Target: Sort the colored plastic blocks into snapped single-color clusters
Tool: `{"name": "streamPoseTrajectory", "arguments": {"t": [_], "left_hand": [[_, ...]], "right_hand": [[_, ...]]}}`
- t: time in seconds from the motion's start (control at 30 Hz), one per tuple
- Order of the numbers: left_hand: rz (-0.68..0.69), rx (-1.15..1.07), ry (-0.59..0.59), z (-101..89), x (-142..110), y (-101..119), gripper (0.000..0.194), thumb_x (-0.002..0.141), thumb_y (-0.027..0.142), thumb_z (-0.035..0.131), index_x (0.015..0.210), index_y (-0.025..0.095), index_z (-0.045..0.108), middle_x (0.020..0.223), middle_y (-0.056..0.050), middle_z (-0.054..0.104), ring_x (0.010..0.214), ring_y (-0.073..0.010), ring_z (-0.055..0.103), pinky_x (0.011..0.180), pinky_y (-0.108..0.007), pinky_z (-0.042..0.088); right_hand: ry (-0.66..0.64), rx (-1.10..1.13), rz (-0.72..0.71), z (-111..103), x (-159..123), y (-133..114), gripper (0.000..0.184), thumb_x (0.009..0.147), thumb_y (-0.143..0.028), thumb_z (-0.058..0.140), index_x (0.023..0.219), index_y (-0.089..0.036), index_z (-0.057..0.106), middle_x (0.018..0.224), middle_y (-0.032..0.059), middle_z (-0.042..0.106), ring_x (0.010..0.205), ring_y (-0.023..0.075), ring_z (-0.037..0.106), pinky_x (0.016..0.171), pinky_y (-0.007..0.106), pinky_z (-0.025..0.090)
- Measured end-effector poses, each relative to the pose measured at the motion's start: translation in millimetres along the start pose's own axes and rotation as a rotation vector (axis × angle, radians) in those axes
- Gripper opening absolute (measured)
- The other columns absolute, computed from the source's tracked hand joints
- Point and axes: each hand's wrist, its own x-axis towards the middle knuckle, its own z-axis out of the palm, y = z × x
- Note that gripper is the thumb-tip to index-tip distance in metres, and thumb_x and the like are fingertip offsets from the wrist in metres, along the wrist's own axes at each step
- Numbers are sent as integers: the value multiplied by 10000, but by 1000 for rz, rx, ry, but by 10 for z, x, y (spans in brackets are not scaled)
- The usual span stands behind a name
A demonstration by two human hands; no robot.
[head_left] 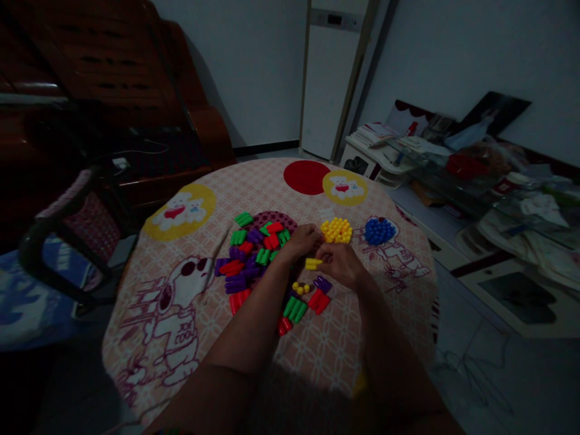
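Observation:
On the round table, my left hand reaches past the heap of colored pieces, its fingers bent together. Whatever they may hold is hidden. My right hand is close beside it, fingers closed at the end of a yellow plastic piece. Just beyond both hands stands a tight bundle of yellow pieces. A similar blue bundle is farther right. Several loose yellow pieces lie below my hands, near a purple piece, joined red pieces and joined green pieces.
Purple pieces, green pieces and red pieces are spread left of my forearms. A patterned cloth covers the table. A chair stands at left, a cluttered glass-topped cabinet at right.

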Motion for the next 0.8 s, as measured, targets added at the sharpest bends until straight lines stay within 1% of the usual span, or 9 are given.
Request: {"name": "streamPoseTrajectory", "arguments": {"t": [0.07, 0.13, 0.2, 0.27, 0.37, 0.43, 0.6, 0.8], "left_hand": [[-40, -71, -18, -13, -12, 24, 138, 880, 112, 510, 750, 152, 535, 667, 12, 661, 604, -104, 663, 636, -219, 535], [-74, -125, -32, -32, -24, 50, 126, 890, 110, 504, 775, 155, 524, 679, 3, 680, 616, -114, 687, 652, -235, 554], [-85, -148, -28, -55, -30, 66, 118, 902, 119, 510, 791, 160, 515, 680, -4, 694, 627, -120, 702, 666, -243, 567], [-88, -163, -21, -76, -28, 66, 126, 910, 117, 504, 792, 162, 508, 674, -9, 701, 627, -123, 709, 675, -249, 574], [-76, -170, -19, -91, -19, 50, 148, 917, 109, 493, 778, 155, 518, 694, -26, 714, 627, -130, 713, 684, -268, 580], [-73, -161, -28, -88, -18, 43, 156, 922, 119, 496, 774, 152, 528, 689, -34, 716, 625, -138, 714, 678, -274, 579], [-86, -143, -65, -69, -36, 65, 166, 926, 120, 492, 769, 152, 533, 642, -23, 700, 600, -127, 700, 654, -249, 566], [-70, -154, -36, -104, -26, 83, 209, 946, 112, 467, 752, 142, 538, 672, -26, 699, 601, -130, 700, 626, -255, 561]], "right_hand": [[113, -47, 34, -103, -16, 106, 116, 719, -183, 659, 824, -188, 707, 718, -6, 674, 657, 145, 604, 616, 237, 419], [232, -172, 55, -200, -39, 217, 143, 716, -199, 647, 838, -190, 721, 732, 19, 685, 664, 160, 599, 633, 258, 427], [328, -329, 51, -260, -64, 320, 163, 719, -197, 618, 844, -188, 723, 769, 55, 699, 710, 184, 604, 676, 282, 436], [385, -461, 25, -267, -78, 398, 196, 740, -188, 573, 872, -186, 718, 833, 87, 710, 781, 210, 612, 729, 302, 442], [393, -575, -3, -205, -68, 440, 239, 778, -168, 517, 929, -185, 702, 914, 113, 708, 862, 236, 612, 780, 322, 437], [367, -606, 12, -151, -42, 419, 236, 791, -158, 513, 943, -185, 692, 929, 121, 699, 867, 245, 606, 772, 329, 429], [344, -587, 53, -81, 27, 296, 227, 803, -131, 523, 959, -190, 677, 952, 113, 683, 871, 241, 593, 753, 321, 412], [362, -593, 72, -76, 47, 235, 236, 852, -125, 485, 986, -176, 672, 1031, 128, 668, 920, 241, 590, 775, 318, 408]]}}
